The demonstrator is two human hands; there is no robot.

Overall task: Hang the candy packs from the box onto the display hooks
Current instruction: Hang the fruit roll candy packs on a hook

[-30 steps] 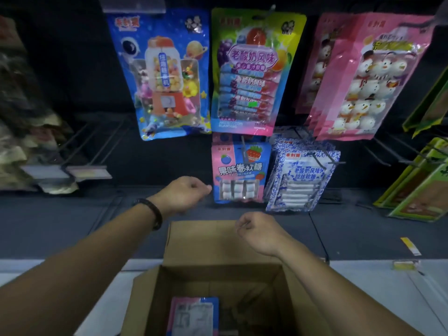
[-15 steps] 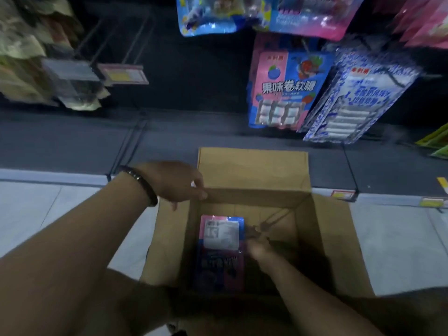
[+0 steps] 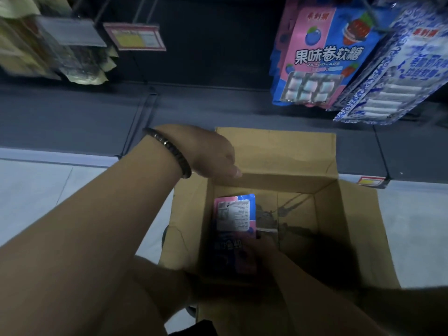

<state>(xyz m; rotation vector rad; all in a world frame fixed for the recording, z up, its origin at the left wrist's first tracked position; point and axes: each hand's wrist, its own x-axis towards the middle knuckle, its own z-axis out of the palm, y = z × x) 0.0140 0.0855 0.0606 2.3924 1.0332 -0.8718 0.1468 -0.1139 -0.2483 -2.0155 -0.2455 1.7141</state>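
While the right hand [image 3: 263, 246] pinches the edge of the pink-and-blue plastic candy pack [image 3: 234, 217] lying inside the brown cardboard box [image 3: 358, 226], the left hand [image 3: 208, 154], fingers hidden, should steady the rim for a straight lift.

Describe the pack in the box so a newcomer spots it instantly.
Find the open cardboard box below the hung packs. Along its left inner wall lies a pink-and-blue candy pack, the right hand at its edge. Unlike those hung packs, it shows a white printed label.
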